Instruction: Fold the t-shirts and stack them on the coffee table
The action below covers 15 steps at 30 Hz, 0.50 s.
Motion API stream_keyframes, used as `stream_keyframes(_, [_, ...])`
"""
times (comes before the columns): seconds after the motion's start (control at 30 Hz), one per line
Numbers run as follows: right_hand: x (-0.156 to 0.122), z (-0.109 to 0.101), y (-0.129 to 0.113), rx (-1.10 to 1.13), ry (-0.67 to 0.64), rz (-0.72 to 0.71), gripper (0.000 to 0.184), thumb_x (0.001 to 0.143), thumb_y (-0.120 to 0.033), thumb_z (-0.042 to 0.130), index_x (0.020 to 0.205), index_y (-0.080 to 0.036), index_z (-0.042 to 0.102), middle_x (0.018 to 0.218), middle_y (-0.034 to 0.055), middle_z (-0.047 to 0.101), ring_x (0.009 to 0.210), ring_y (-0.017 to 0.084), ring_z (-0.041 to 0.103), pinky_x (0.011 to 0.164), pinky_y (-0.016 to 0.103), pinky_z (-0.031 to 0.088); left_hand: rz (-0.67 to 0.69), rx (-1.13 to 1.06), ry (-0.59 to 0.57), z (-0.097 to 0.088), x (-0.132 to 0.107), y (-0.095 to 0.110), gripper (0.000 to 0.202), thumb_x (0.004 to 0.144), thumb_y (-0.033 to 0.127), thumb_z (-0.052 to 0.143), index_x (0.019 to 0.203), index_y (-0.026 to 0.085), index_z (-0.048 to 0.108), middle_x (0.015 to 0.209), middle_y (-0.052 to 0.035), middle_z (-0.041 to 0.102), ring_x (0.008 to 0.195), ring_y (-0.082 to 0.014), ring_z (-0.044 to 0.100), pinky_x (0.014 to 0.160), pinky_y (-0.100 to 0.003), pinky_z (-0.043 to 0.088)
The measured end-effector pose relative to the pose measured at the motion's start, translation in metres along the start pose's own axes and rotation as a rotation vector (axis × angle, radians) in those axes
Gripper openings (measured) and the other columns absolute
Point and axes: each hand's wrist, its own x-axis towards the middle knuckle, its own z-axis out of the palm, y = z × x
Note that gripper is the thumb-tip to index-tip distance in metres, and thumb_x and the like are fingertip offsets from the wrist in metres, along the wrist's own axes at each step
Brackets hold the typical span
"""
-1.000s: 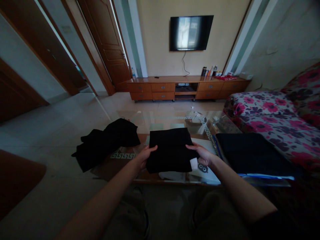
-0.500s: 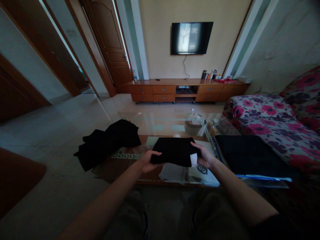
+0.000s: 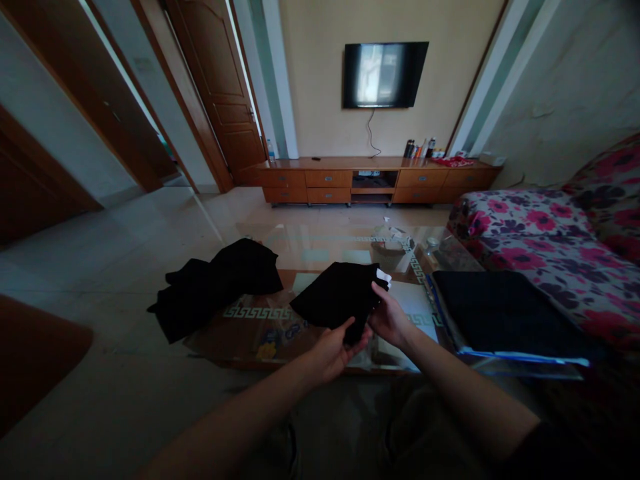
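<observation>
A folded black garment with a small white tag at its far right corner is lifted above the glass coffee table. My left hand grips its near edge from below, fingers curled on the cloth. My right hand holds its right side, thumb on top. A crumpled heap of black clothes lies on the table's left end. A flat folded dark garment rests on a plastic-covered stack at the right.
A floral sofa stands to the right. A small basket and a jar sit on the far part of the table. Beyond are a wooden TV cabinet, a wall TV and doors at the left.
The black garment was folded smaller on the table, then lifted and turned. My left hand moved right and under it; my right hand stayed on its right side.
</observation>
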Motion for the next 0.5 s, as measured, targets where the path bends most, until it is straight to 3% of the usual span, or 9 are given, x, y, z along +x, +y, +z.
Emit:
stream_keyframes(0.13, [0.001,0.006,0.017,-0.141,-0.021,0.144,0.044,0.090,-0.049,0.066,0.122,-0.019,0.064,0.103,0.0092,0.077,0.092,0.026,0.074,0.086,0.041,0.059,-0.123,0.058,-0.025,0.004,-0.005,-0.025,0.037,0.099,0.040,0.057,0.114,0.007,0.054,0.096,-0.0213,0.074,0.082,-0.0221,0.076,0.076,-0.031,0.060])
stream_keyframes(0.23, [0.007,0.001,0.026,-0.244,0.216,0.071,0.040,0.085,-0.035,0.071,0.121,-0.021,0.062,0.093,0.0073,0.078,0.081,0.025,0.074,0.080,0.040,0.060,-0.278,0.225,-0.168,-0.003,-0.004,-0.044,0.062,0.099,0.066,0.032,0.106,0.009,0.057,0.094,-0.0232,0.074,0.078,-0.0252,0.076,0.069,-0.032,0.057])
stream_keyframes(0.3, [0.014,-0.007,0.025,-0.354,0.354,0.002,0.037,0.082,-0.026,0.069,0.117,-0.020,0.063,0.090,0.0063,0.078,0.076,0.023,0.073,0.076,0.038,0.060,-0.396,0.437,-0.315,-0.009,-0.004,-0.056,0.073,0.096,0.073,0.019,0.099,0.013,0.059,0.091,-0.0225,0.074,0.070,-0.0264,0.074,0.062,-0.034,0.054])
stream_keyframes(0.4, [0.024,-0.025,0.013,-0.578,0.445,-0.074,0.032,0.080,-0.024,0.065,0.111,-0.019,0.065,0.089,0.0066,0.077,0.074,0.022,0.073,0.071,0.034,0.059,-0.483,0.866,-0.549,-0.020,-0.006,-0.071,0.058,0.096,0.066,0.032,0.089,0.017,0.063,0.085,-0.0177,0.075,0.063,-0.0253,0.070,0.067,-0.040,0.054])
stream_keyframes(0.5, [0.028,-0.043,-0.007,-0.726,0.486,-0.134,0.027,0.077,-0.025,0.067,0.104,-0.018,0.067,0.084,0.0064,0.077,0.071,0.022,0.072,0.066,0.031,0.058,-0.437,1.400,-0.753,-0.033,-0.012,-0.081,0.043,0.095,0.051,0.043,0.076,0.021,0.066,0.076,-0.0109,0.074,0.068,-0.0265,0.070,0.074,-0.043,0.054])
